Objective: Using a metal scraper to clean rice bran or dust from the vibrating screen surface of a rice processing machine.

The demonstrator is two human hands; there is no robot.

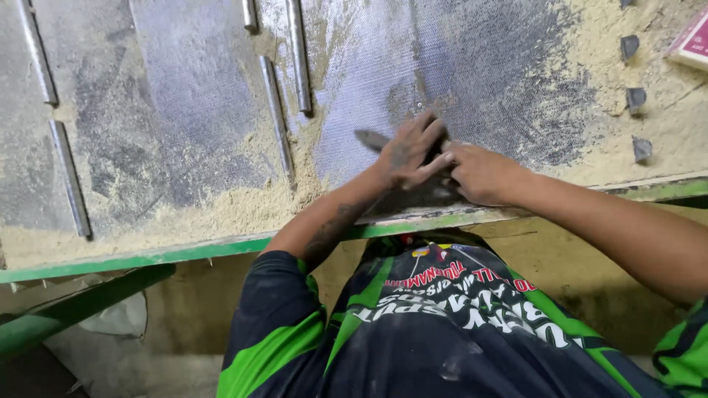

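My left hand (411,151) and my right hand (479,171) are pressed together on a flat dark metal blade (371,138) that lies on the textured metal table top (472,66). The blade's pointed end sticks out to the left of my left hand; the rest is hidden under my fingers. Both hands grip it close to the table's near green edge (221,249). Sawdust (221,210) is heaped around the spot.
Several long metal rods (276,110) lie on the table to the left and above. Three small dark metal pieces (636,97) sit in sawdust at the right. A red-and-white box corner (693,40) shows at top right.
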